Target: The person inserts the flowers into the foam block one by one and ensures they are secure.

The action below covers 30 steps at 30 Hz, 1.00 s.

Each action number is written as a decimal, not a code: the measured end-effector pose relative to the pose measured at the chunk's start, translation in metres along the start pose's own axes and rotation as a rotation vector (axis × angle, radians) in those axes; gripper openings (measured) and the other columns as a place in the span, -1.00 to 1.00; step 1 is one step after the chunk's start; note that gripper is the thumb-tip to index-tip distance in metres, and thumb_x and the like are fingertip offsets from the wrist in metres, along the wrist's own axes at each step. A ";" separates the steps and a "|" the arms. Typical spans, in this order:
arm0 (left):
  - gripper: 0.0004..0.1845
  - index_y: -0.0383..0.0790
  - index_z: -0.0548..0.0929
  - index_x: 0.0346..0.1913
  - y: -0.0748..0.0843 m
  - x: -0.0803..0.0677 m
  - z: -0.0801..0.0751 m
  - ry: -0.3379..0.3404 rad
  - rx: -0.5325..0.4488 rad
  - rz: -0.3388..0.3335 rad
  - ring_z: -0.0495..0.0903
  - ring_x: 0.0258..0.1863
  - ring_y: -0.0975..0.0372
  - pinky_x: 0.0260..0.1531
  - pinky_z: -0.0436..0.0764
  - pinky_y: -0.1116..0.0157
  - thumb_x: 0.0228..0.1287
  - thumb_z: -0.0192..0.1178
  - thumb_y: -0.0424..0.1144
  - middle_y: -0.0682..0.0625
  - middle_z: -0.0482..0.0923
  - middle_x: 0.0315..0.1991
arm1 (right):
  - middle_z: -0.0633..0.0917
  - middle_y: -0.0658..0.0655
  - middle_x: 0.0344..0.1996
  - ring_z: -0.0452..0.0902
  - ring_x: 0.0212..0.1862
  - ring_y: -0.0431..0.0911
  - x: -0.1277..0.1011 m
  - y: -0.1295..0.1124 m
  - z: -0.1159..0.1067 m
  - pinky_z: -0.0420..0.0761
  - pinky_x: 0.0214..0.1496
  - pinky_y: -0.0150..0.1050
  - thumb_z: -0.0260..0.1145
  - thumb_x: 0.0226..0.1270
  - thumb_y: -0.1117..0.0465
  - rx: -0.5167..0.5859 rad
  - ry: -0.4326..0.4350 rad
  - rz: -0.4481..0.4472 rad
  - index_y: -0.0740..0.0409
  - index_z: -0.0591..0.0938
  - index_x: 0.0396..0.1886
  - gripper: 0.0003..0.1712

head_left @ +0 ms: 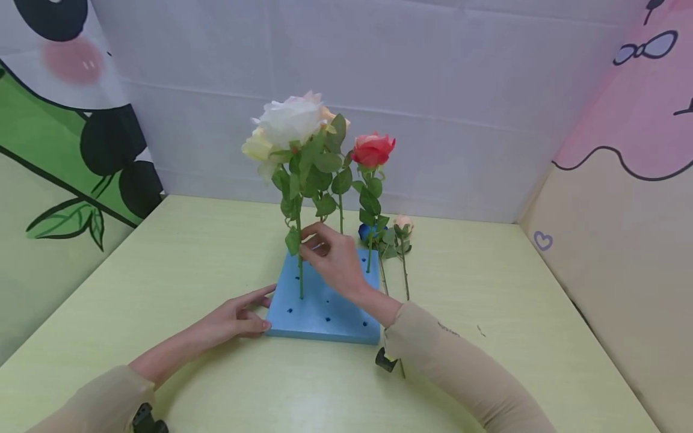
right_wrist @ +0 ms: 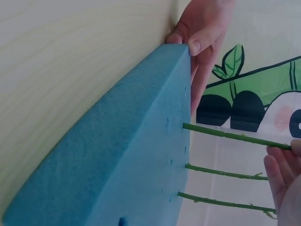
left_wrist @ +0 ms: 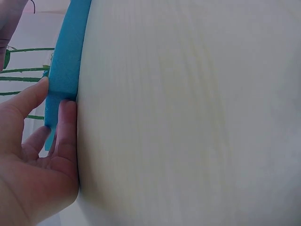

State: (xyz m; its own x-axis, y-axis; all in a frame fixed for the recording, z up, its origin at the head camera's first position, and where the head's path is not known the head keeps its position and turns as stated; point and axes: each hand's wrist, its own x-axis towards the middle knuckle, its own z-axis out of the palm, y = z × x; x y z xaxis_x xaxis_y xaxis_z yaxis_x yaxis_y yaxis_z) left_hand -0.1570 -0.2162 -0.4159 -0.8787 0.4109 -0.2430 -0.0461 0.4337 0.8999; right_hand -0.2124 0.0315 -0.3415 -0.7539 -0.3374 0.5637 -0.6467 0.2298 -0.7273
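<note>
– What is going on here?
– The right hand (head_left: 335, 260) pinches a green stem (head_left: 300, 264) with its fingers (head_left: 310, 236) – the stem stands in the blue foam block (head_left: 325, 313) in the middle of the desk (head_left: 162, 252). I think the flower is just being pushed into its hole.
– And the left hand (head_left: 238, 316)?
– Its fingers are straight and a bit spread, pressed against the block's edge at 9 o'clock, holding it still.
– What does the next move need?
– A straight push down, I think, with the block kept steady.
– Anything in the way?
– The red rose (head_left: 373, 149) stands at 1 o'clock, and two more stems are close by. A small pink bud (head_left: 403, 224) lies on the desk behind the block.
</note>
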 end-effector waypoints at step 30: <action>-0.15 -0.10 0.08 0.57 0.003 0.000 0.000 -0.006 0.003 0.005 0.59 -0.12 0.15 -0.13 0.60 0.29 0.32 0.28 -0.11 -0.28 0.31 0.31 | 0.80 0.14 -0.35 0.76 -0.38 -0.03 -0.010 0.006 0.003 0.62 -0.30 -0.49 0.33 0.33 0.30 -0.073 -0.058 0.030 0.15 0.69 -0.12 -0.85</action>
State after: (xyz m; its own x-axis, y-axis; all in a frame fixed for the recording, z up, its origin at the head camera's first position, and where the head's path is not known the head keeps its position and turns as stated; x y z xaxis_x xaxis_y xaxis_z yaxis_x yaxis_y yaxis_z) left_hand -0.1571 -0.2153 -0.4132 -0.8763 0.4176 -0.2402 -0.0402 0.4335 0.9002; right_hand -0.2086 0.0338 -0.3527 -0.7668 -0.3810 0.5166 -0.6319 0.3062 -0.7120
